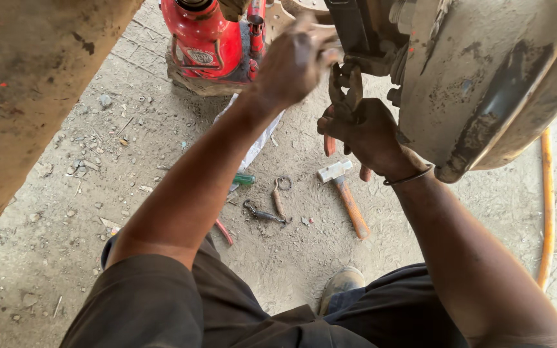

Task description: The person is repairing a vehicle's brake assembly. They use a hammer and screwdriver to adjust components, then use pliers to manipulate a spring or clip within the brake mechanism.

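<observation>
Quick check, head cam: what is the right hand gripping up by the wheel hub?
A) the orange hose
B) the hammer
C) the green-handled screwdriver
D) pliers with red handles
D: the right hand is closed on the red handles of the pliers, whose jaws point up at the hub, while the hammer lies on the ground.

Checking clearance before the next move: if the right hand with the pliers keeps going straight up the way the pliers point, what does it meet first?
The right hand aims its pliers up at the dark metal bracket beside the rusty drum. That bracket looks first in line; the jaws seem already at it, though depth is unclear.
</observation>
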Motion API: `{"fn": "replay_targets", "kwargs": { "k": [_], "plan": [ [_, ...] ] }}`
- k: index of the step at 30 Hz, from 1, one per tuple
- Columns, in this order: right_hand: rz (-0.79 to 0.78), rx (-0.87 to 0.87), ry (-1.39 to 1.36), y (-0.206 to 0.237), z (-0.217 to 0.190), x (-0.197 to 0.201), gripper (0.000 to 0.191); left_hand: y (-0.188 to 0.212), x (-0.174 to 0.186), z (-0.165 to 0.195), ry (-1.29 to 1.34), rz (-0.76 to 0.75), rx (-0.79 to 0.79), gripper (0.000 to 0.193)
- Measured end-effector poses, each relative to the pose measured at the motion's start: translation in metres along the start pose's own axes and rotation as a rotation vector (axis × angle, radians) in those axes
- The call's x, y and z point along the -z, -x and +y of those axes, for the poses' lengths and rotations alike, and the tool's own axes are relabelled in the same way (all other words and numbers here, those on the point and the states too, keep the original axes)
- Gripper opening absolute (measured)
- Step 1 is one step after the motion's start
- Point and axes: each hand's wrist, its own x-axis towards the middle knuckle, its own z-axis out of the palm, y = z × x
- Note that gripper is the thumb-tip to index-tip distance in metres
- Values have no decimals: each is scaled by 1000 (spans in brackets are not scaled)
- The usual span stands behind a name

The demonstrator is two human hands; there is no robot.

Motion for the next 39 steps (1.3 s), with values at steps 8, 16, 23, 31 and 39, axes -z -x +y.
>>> {"fn": "replay_targets", "kwargs": {
  "k": [8,16,23,31,39],
  "plan": [
    [-28,-34,-34,6,-11,2,33,35,9,-37,748,-373,882,37],
    [5,54,4,4,-7,-3,23,54,36,-49,1347,-290,1004,40],
    [20,35,-64,4,1,-4,21,65,22,-57,1238,-427,872,26],
    [11,31,-108,1,8,-4,20,73,13,-34,529,-444,654,30],
    [28,13,-24,2,0,-6,20,54,34,-29,713,-520,391,33]
  ]
}}
